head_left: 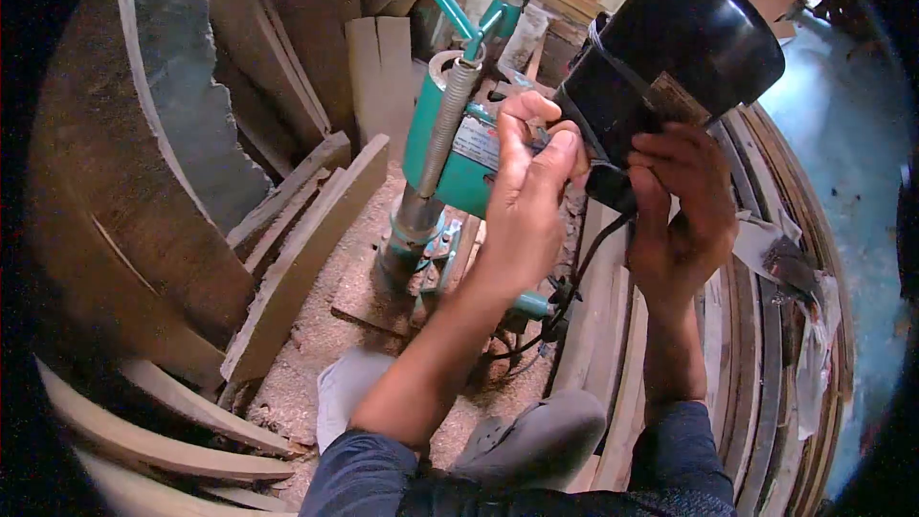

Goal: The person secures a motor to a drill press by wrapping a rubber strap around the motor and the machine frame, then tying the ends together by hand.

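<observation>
A green drill-press-like machine [461, 177] with a coil spring and a steel column stands in front of me. At its upper right a black bucket-shaped housing [661, 38] leans tilted, with a thin strap [627, 77] around it and a brown scrap [678, 96] against its side. My left hand [536, 177] is closed in a pinch by the housing's left side, a small dark bit showing at the fingers. Against the housing's lower side, my right hand [682, 201] has its fingers bent together; what they grip is hidden. Between both hands sits a small black box [610, 188].
Long wooden boards [756, 354] are stacked on the right, with torn plastic [814, 364] on them. More planks [306, 258] lean at the left. A black cable [577, 285] hangs below the machine. Sawdust [297, 393] covers the floor around my knees.
</observation>
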The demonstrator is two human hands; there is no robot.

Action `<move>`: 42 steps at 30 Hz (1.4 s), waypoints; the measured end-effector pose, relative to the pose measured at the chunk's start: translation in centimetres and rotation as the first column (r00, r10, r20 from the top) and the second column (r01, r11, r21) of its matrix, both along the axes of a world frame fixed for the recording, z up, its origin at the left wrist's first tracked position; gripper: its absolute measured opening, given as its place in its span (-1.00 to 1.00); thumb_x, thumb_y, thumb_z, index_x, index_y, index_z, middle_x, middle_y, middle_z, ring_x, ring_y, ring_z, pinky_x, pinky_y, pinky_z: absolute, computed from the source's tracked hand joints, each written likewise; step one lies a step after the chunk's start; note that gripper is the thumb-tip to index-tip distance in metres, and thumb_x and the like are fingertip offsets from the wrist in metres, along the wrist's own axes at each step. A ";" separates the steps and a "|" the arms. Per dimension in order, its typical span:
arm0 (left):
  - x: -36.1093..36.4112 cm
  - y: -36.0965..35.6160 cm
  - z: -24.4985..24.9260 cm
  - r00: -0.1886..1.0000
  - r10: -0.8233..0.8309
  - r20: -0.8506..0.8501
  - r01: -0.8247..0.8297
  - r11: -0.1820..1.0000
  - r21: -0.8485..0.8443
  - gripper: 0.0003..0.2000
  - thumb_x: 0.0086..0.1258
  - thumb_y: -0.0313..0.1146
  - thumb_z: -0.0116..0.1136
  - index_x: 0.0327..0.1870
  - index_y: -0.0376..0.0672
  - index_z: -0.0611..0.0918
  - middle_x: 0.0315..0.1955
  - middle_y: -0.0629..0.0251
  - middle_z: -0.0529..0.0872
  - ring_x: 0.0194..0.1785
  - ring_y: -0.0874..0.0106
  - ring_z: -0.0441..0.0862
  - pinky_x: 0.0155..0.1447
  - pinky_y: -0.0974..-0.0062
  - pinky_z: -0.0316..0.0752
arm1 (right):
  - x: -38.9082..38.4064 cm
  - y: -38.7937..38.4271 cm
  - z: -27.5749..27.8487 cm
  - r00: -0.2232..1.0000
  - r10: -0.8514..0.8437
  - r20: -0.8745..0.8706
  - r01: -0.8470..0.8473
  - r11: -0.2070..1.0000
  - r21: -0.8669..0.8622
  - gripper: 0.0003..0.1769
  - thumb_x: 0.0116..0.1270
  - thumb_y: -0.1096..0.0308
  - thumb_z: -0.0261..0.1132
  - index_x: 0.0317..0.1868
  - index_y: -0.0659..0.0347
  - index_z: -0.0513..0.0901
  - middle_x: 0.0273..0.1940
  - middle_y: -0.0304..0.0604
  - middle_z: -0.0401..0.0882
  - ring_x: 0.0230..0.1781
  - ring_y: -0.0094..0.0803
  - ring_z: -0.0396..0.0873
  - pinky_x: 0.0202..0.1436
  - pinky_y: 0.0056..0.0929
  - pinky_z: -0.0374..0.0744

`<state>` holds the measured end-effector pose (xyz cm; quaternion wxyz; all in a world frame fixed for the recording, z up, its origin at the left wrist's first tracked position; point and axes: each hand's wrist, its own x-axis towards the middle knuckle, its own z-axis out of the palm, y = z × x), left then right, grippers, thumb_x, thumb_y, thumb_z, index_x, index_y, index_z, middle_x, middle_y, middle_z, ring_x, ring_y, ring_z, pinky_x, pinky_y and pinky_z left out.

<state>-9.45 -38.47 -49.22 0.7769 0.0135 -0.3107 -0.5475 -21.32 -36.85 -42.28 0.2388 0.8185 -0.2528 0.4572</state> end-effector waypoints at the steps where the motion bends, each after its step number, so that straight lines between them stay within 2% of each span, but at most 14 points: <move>1: -0.4 0.1 0.4 0.999 0.023 -0.040 -0.023 1.000 -0.007 -0.84 0.58 -0.39 -0.03 0.07 -0.04 0.33 -0.44 0.51 0.33 -0.37 0.61 0.26 -0.25 0.59 0.20 | 0.0 0.1 -0.2 0.999 -0.038 -0.030 0.037 0.998 -0.049 -0.89 0.18 0.60 0.41 -0.30 0.23 0.69 -0.19 -0.12 0.75 -0.01 -0.10 0.64 0.15 -0.18 0.55; 4: -0.8 0.0 1.3 0.993 0.110 -0.043 -0.107 0.992 0.070 -0.87 0.60 -0.40 -0.07 0.06 -0.04 0.34 -0.46 0.53 0.31 -0.39 0.66 0.24 -0.28 0.65 0.17 | -0.4 0.7 0.0 0.981 -0.145 -0.127 0.124 0.979 -0.161 -0.88 0.19 0.63 0.36 -0.34 0.23 0.61 -0.22 -0.11 0.73 -0.03 -0.08 0.61 0.13 -0.16 0.52; 5: -1.3 -0.5 1.4 0.969 0.245 -0.005 -0.245 0.968 0.048 -0.90 0.62 -0.38 -0.09 0.04 -0.04 0.35 -0.47 0.57 0.29 -0.42 0.73 0.20 -0.36 0.70 0.10 | -0.6 0.8 0.1 0.963 -0.203 -0.180 0.162 0.962 -0.219 -0.86 0.18 0.63 0.36 -0.36 0.21 0.58 -0.24 -0.12 0.72 -0.05 -0.08 0.60 0.10 -0.16 0.52; 8: -1.1 -1.0 1.6 0.976 0.218 0.026 -0.218 0.975 0.044 -0.91 0.63 -0.38 -0.09 0.04 -0.05 0.35 -0.43 0.57 0.27 -0.44 0.77 0.15 -0.41 0.73 0.04 | -1.2 0.6 0.3 0.954 -0.196 -0.227 0.134 0.956 -0.261 -0.87 0.05 0.59 0.41 -0.36 0.23 0.67 -0.24 -0.19 0.72 -0.13 -0.10 0.56 -0.01 -0.20 0.52; 9: -1.6 -2.8 0.8 0.862 0.478 0.171 -0.478 0.877 -0.041 -0.93 0.63 -0.39 -0.10 0.01 -0.07 0.34 -0.42 0.58 0.24 -0.45 0.79 0.12 -0.43 0.73 0.01 | -1.1 0.6 0.3 0.953 -0.201 -0.227 0.139 0.954 -0.265 -0.87 0.05 0.59 0.41 -0.36 0.23 0.67 -0.24 -0.19 0.72 -0.13 -0.10 0.56 -0.01 -0.20 0.52; 16: -1.5 -4.0 0.9 0.802 0.560 0.208 -0.547 0.828 -0.122 -0.94 0.60 -0.44 -0.12 -0.03 -0.07 0.32 -0.44 0.59 0.22 -0.47 0.79 0.12 -0.45 0.71 0.00 | -1.5 0.6 -0.4 0.973 -0.167 -0.160 0.127 0.964 -0.234 -0.88 0.09 0.60 0.41 -0.41 0.20 0.65 -0.25 -0.19 0.73 -0.12 -0.08 0.57 -0.02 -0.22 0.55; 19: -0.8 -1.9 1.9 0.961 0.267 0.072 -0.266 0.964 -0.026 -0.91 0.59 -0.45 -0.11 0.00 -0.06 0.34 -0.53 0.60 0.21 -0.51 0.75 0.15 -0.47 0.67 -0.01 | -1.5 0.2 -0.2 0.988 -0.107 -0.107 0.085 0.977 -0.196 -0.87 0.09 0.61 0.41 -0.42 0.20 0.65 -0.25 -0.19 0.74 -0.11 -0.08 0.59 0.00 -0.21 0.58; 22: 0.3 -1.1 0.8 0.981 0.151 0.118 -0.145 0.988 -0.057 -0.86 0.61 -0.45 -0.17 0.09 -0.05 0.30 -0.46 0.54 0.29 -0.42 0.74 0.22 -0.36 0.71 0.11 | -1.6 0.0 -0.1 0.997 -0.039 -0.072 0.028 0.990 -0.141 -0.87 0.09 0.61 0.41 -0.41 0.19 0.67 -0.25 -0.19 0.74 -0.12 -0.09 0.60 0.01 -0.20 0.59; 28: -0.6 -0.2 0.0 0.980 0.201 0.008 -0.199 0.975 -0.099 -0.88 0.68 -0.35 -0.13 0.09 -0.07 0.30 -0.50 0.54 0.26 -0.39 0.68 0.17 -0.28 0.66 0.09 | -1.6 0.1 0.0 0.999 0.005 -0.038 -0.007 0.997 -0.074 -0.85 0.07 0.60 0.44 -0.39 0.17 0.68 -0.23 -0.20 0.75 -0.13 -0.12 0.60 0.02 -0.22 0.58; 35: 0.3 0.5 0.5 0.971 -0.024 -0.239 -0.003 0.994 -0.111 -0.73 0.56 -0.46 0.05 0.17 -0.08 0.32 -0.52 0.58 0.25 -0.39 0.70 0.16 -0.23 0.72 0.10 | -1.6 0.4 0.5 0.998 0.025 -0.063 -0.027 0.999 -0.029 -0.81 0.02 0.60 0.47 -0.35 0.18 0.70 -0.23 -0.22 0.73 -0.13 -0.15 0.60 0.01 -0.22 0.58; 36: 1.3 1.5 1.1 0.995 0.058 0.084 -0.056 0.998 -0.036 -0.64 0.47 -0.52 0.12 0.20 -0.09 0.32 -0.53 0.60 0.25 -0.40 0.72 0.16 -0.25 0.74 0.09 | -1.6 0.4 0.6 0.998 0.029 -0.062 -0.031 0.999 -0.026 -0.81 0.02 0.60 0.47 -0.35 0.18 0.70 -0.23 -0.22 0.73 -0.13 -0.15 0.60 0.01 -0.22 0.58; 37: 2.0 1.9 1.4 0.908 0.112 0.403 -0.129 0.991 0.017 -0.55 0.37 -0.59 0.19 0.22 -0.09 0.33 -0.53 0.61 0.26 -0.42 0.75 0.15 -0.28 0.76 0.09 | -1.6 0.5 0.6 0.998 0.019 -0.067 -0.021 0.999 -0.027 -0.81 0.02 0.60 0.47 -0.35 0.18 0.69 -0.23 -0.22 0.73 -0.14 -0.15 0.59 0.00 -0.22 0.58; 40: 2.9 1.8 1.4 0.824 0.185 0.535 -0.179 0.982 -0.064 -0.42 0.21 -0.68 0.30 0.25 -0.12 0.37 -0.53 0.65 0.28 -0.46 0.80 0.16 -0.35 0.77 0.05 | -1.7 0.3 0.7 0.997 0.024 -0.079 -0.027 0.999 -0.040 -0.80 0.02 0.59 0.48 -0.33 0.18 0.69 -0.22 -0.22 0.72 -0.15 -0.13 0.59 0.00 -0.21 0.58; 42: 3.6 2.7 2.0 0.797 0.150 0.586 -0.183 0.983 -0.003 -0.52 0.28 -0.63 0.28 0.21 -0.13 0.42 -0.54 0.66 0.27 -0.46 0.77 0.18 -0.34 0.76 0.10 | -1.8 0.2 0.7 0.996 0.040 -0.083 -0.044 0.998 -0.049 -0.80 0.03 0.58 0.48 -0.32 0.18 0.69 -0.21 -0.22 0.72 -0.15 -0.13 0.59 0.00 -0.21 0.58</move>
